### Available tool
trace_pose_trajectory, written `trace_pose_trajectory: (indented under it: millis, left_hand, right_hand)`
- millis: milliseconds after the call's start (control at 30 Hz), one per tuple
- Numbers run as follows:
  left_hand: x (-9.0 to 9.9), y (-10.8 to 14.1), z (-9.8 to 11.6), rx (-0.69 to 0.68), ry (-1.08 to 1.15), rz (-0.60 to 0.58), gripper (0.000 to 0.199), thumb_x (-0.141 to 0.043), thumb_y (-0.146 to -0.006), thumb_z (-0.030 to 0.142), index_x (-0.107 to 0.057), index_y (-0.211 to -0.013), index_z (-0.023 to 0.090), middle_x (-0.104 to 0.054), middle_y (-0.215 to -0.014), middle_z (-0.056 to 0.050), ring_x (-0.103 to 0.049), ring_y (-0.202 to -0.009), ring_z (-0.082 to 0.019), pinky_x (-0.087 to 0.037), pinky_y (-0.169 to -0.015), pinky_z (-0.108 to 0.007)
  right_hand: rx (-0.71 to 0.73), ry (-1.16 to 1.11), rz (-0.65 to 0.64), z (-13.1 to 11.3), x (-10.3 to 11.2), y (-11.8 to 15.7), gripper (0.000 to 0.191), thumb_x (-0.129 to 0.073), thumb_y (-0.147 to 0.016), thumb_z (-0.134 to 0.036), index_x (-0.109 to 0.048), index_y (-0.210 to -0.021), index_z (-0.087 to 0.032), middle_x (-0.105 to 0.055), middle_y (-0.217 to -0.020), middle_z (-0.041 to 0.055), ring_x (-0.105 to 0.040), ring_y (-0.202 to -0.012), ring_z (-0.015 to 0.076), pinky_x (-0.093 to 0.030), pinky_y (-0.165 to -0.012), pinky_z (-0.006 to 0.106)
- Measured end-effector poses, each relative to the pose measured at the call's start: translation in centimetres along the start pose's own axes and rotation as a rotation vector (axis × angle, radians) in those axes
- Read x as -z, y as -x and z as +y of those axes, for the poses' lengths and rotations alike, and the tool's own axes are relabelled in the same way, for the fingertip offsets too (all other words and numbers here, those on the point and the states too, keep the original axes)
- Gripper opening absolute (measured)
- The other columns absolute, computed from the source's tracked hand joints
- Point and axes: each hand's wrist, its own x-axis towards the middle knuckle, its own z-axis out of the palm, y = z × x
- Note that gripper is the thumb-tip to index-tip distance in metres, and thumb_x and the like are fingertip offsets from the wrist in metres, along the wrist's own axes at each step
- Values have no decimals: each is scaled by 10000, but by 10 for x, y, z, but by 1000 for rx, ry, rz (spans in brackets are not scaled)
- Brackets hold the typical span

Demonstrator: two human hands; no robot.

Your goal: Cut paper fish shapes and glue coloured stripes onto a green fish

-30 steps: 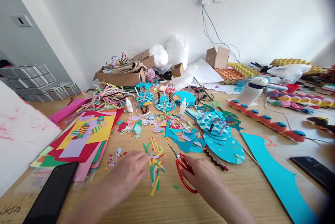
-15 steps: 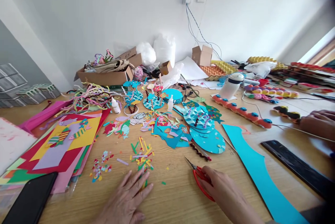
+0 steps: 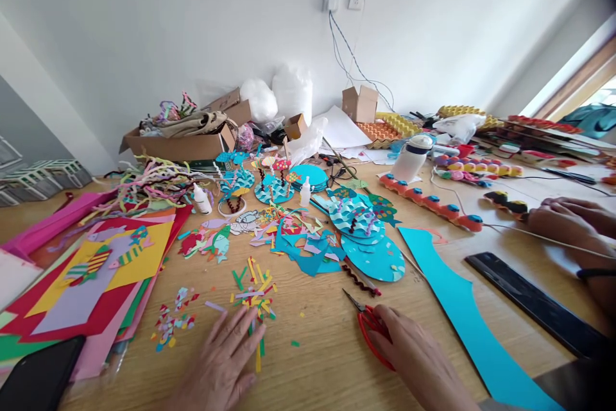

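Observation:
My left hand [image 3: 219,360] lies palm down on the table with its fingers spread. Narrow yellow and green paper strips [image 3: 258,289] lie just beyond and beside its fingertips. In my right hand [image 3: 409,350] is a pair of red-handled scissors [image 3: 363,327], the blades together and pointing away to the left. A dark twisted pipe cleaner [image 3: 360,279] lies beyond the scissor tips. To the left, small mixed paper scraps [image 3: 173,318] form a loose pile. Cut paper fish [image 3: 219,241] rest farther back, beside blue paper offcuts [image 3: 308,251].
Coloured paper sheets [image 3: 101,295] and a phone [image 3: 41,372] are at left. A long blue card [image 3: 457,302] and a black flat object [image 3: 534,302] lie at right. Another person's hands [image 3: 563,222] rest beyond. Glue bottles [image 3: 202,198], blue discs and boxes [image 3: 178,145] stand behind.
The view has turned slightly right. My left hand has drawn back a little from the strip pile, and a yellow strip now shows beside it. The scissors have shifted slightly right across the table.

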Motion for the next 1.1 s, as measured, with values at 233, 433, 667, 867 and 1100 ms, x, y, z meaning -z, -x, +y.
trace_pose_trajectory:
  millis: [233, 433, 667, 867, 1100]
  left_hand:
    - [-7, 13, 4, -28, 33, 37, 491, -424, -849, 374, -379, -1323, 256, -518, -1287, -71, -370, -1222, -239, -240, -1004, -362]
    - [3, 5, -1, 105, 59, 41, 483, -455, -828, 226, -398, -1308, 243, -504, -1299, -60, -399, -1205, -224, -335, -972, -331]
    - [36, -25, -11, 213, 368, 207, 177, -430, -856, 158, -555, -751, 225, -646, -838, 3, -600, -853, -144, -464, -855, -265]
    - [45, -49, -14, 330, 533, 143, 153, -422, -853, 133, -549, -798, 198, -635, -831, -35, -610, -779, -162, -526, -681, -265]
    - [25, -53, 2, 156, 562, 84, 221, -398, -825, 57, -566, -893, 185, -639, -892, -52, -587, -881, -168, -493, -826, -299]
  right_hand:
    - [22, -32, 79, 10, -4, -4, 120, -458, -822, -269, -560, -835, -209, -647, -921, 74, -616, -850, 245, -399, -652, 298]
    - [157, -170, 155, -5, -2, 0, 229, -370, -865, -343, -569, -835, -236, -648, -864, 42, -623, -760, 202, -426, -628, 280]
    - [433, -183, 159, -45, -2, 3, 321, -291, -890, -230, -608, -836, -223, -645, -670, 19, -618, -638, 164, -411, -552, 236]
    - [583, -108, 157, -95, 28, -13, 331, -356, -804, -58, -597, -969, -213, -648, -930, 53, -626, -813, 173, -436, -660, 242]
    - [843, 158, 140, -176, 59, -68, 247, -465, -811, -112, -585, -1014, -184, -613, -1005, 77, -593, -925, 203, -444, -707, 268]
